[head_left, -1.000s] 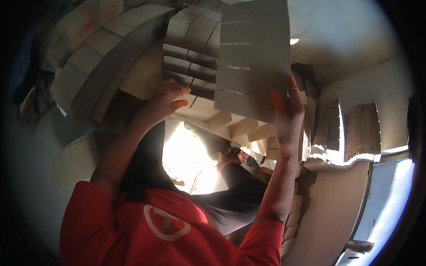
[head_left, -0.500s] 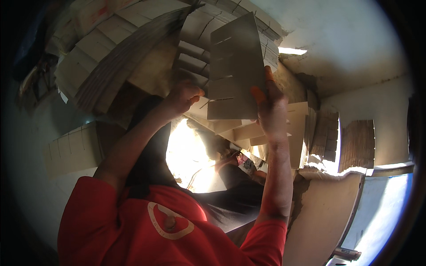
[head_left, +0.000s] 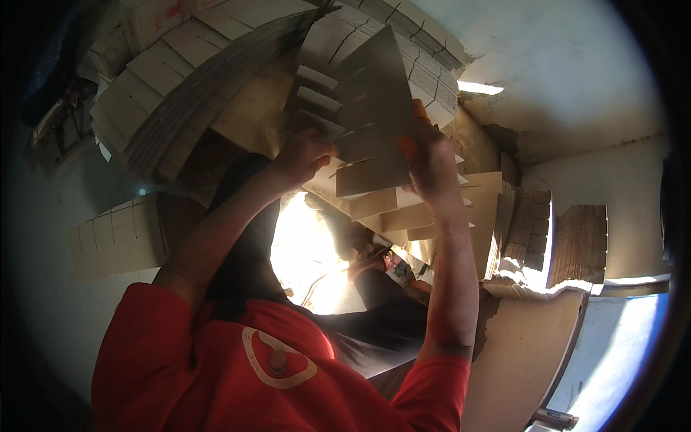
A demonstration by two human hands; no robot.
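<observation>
A grey-brown cardboard divider sheet (head_left: pixel 374 115) with several slits along its left side stands tilted in front of me. My right hand (head_left: pixel 432 155) is closed on its right edge, with orange coverings on the fingertips. Several narrower cardboard strips (head_left: pixel 317 102) show to the left of the sheet, and strip ends (head_left: pixel 403 218) stick out below it, seeming to cross it. Beside the sheet's lower left edge, my left hand (head_left: pixel 302 157) is curled shut, also with orange on its fingertips. Whatever its fingers pinch is hidden.
Tall stacks of slit cardboard sheets stand at the far left (head_left: pixel 216 79) and behind the held sheet (head_left: pixel 425 72). More cardboard stacks (head_left: pixel 578 245) line the right side near a wall. Another slit block (head_left: pixel 119 230) sits at left. Bright sunlight falls between my legs.
The divider sheet has turned and leans more, so it looks narrower. My right hand has shifted slightly left and up with it. My left hand has barely moved.
</observation>
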